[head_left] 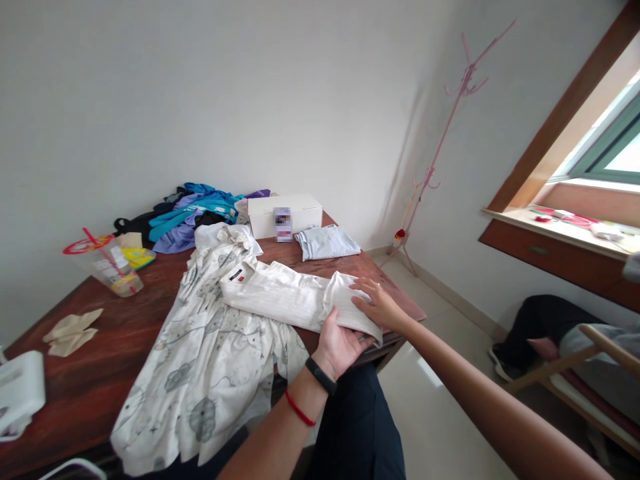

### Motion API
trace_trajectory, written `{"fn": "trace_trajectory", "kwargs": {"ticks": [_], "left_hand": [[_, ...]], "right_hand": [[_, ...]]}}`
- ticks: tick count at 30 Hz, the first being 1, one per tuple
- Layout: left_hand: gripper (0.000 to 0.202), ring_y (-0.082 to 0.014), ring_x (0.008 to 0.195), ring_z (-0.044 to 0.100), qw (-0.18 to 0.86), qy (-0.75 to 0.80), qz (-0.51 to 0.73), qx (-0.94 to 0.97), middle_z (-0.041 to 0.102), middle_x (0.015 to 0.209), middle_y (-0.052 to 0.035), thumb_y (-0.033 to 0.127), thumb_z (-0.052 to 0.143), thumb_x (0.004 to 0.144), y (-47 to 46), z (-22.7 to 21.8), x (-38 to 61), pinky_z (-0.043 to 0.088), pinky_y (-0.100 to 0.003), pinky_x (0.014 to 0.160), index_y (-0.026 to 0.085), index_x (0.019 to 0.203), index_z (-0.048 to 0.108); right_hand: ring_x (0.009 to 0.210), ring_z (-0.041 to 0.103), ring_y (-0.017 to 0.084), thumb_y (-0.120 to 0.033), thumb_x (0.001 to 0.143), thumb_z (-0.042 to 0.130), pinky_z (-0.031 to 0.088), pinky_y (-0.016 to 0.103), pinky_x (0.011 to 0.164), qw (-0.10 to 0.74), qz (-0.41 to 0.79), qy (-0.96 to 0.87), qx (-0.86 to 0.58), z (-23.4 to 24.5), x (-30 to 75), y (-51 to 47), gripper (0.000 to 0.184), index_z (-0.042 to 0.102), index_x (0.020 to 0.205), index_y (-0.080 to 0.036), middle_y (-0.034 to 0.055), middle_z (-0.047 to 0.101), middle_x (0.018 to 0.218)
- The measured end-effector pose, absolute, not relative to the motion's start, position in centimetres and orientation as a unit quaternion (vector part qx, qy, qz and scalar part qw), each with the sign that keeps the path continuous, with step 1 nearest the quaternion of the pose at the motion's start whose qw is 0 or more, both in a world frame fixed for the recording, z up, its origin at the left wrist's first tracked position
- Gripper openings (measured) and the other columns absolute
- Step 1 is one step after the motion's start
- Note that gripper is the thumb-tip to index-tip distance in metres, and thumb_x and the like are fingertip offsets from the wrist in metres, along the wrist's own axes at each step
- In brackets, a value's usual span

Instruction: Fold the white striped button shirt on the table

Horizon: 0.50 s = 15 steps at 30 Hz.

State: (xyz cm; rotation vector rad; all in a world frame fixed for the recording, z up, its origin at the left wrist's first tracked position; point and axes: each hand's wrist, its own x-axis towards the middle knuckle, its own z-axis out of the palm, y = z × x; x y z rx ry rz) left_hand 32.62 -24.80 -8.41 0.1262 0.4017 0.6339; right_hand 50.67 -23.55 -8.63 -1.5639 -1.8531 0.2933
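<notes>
A white shirt (280, 293) with fine stripes, folded into a long strip, lies across the wooden table, its dark neck label at the left end. My left hand (343, 343), a black band and red string on its wrist, grips the shirt's near right edge, thumb on top and fingers partly hidden under the cloth. On top of the right end rests my right hand (380, 307), open, its fingers spread and flat on the fabric. Partly under the shirt's left end is a white garment with grey prints (200, 353), spread out and draping over the table's front edge.
Behind stand a white box (305, 212), a folded light-grey garment (327, 243) and a heap of clothes (200, 210). A plastic cup with a straw (117, 267) and crumpled tissue (75, 332) are at left. Right of the table are a pink coat rack (445, 133) and a seated person (543, 330).
</notes>
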Motion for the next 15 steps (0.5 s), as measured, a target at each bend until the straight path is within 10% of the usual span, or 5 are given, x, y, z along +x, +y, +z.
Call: {"fn": "trace_trajectory", "kwargs": {"ticks": [8, 15], "left_hand": [[0.043, -0.0266, 0.112, 0.066, 0.883, 0.235, 0.399, 0.076, 0.063, 0.134, -0.0131, 0.043, 0.044, 0.102, -25.8, -8.2, 32.4, 0.054, -0.041, 0.095, 0.017, 0.134, 0.058], [0.047, -0.0288, 0.121, 0.062, 0.875, 0.283, 0.383, 0.088, 0.060, 0.137, -0.0140, 0.045, 0.047, 0.101, -26.5, -8.7, 30.9, 0.053, -0.046, 0.098, 0.021, 0.140, 0.052]], "right_hand": [[0.156, 0.004, 0.037, -0.059, 0.099, 0.047, 0.012, 0.063, 0.124, 0.265, 0.196, -0.752, -0.570, -8.6, 51.2, -24.9, 0.061, 0.050, 0.151, -0.027, 0.0060, 0.025, 0.168], [0.156, 0.005, 0.037, -0.066, 0.098, 0.043, 0.012, 0.064, 0.124, 0.241, 0.220, -0.764, -0.556, -7.7, 49.2, -20.9, 0.067, 0.046, 0.153, -0.027, 0.0066, 0.022, 0.168]]}}
